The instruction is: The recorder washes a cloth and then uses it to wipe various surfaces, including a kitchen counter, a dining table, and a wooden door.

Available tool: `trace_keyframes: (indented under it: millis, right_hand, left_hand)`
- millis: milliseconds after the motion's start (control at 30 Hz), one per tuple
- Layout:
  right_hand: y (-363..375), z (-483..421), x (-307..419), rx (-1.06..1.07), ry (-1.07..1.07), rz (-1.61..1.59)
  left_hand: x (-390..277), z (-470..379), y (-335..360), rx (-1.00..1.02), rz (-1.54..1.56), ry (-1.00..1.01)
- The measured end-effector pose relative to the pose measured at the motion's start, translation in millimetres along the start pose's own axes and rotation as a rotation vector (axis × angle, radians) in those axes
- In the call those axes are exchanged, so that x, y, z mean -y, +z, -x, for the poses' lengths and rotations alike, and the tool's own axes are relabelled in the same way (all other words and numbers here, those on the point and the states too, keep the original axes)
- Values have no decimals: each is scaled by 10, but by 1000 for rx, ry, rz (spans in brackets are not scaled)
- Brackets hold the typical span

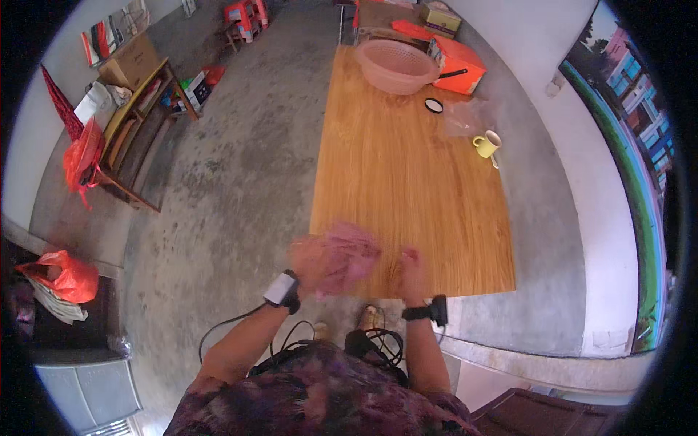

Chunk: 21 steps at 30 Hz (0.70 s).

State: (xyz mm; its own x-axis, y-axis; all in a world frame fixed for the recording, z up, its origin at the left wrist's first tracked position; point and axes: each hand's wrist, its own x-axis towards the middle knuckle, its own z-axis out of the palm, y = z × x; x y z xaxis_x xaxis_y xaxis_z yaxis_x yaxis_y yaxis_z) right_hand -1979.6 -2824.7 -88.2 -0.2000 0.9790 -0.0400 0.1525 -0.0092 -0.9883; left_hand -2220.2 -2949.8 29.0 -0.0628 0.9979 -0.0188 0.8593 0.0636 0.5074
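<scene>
A pinkish-purple cloth (351, 249) is bunched at the near left corner of the wood-grain table (403, 185), blurred by motion. My left hand (310, 262) grips it from its left side, and part of the cloth hangs at the table's near edge. Apart from the cloth, my right hand (413, 277) is over the near edge of the table. Its fingers look curled, but blur hides whether anything is between them. Both wrists wear black straps with small devices, and a cable runs from the left one.
A pink plastic colander (397, 66), an orange box (458, 64), a round black-rimmed lid (433, 106), a clear plastic bag (466, 117) and a yellow mug (487, 144) are toward the table's far end. A wooden bench (136, 117) with a cardboard box (129, 61) stands left; red stools (246, 19) stand farther back.
</scene>
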Motion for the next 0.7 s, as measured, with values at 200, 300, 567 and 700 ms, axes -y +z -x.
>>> trace_keyframes:
  millis: [200,300,567,700]
  right_hand:
    - [-624,359,411,179,174,215]
    - [-1482,747,-195,173,65,415]
    - [-3401,2486,-1906,361,348,818]
    - [-3000,2682,-1409,293,803,599]
  left_hand:
    - [340,-132,1190,-295,-287,131]
    - [129,-340,1135,-252,-123,139]
    - [769,-1766,1146,-207,-458,-242]
    - [1788,-2089,798,-390,-713,-468]
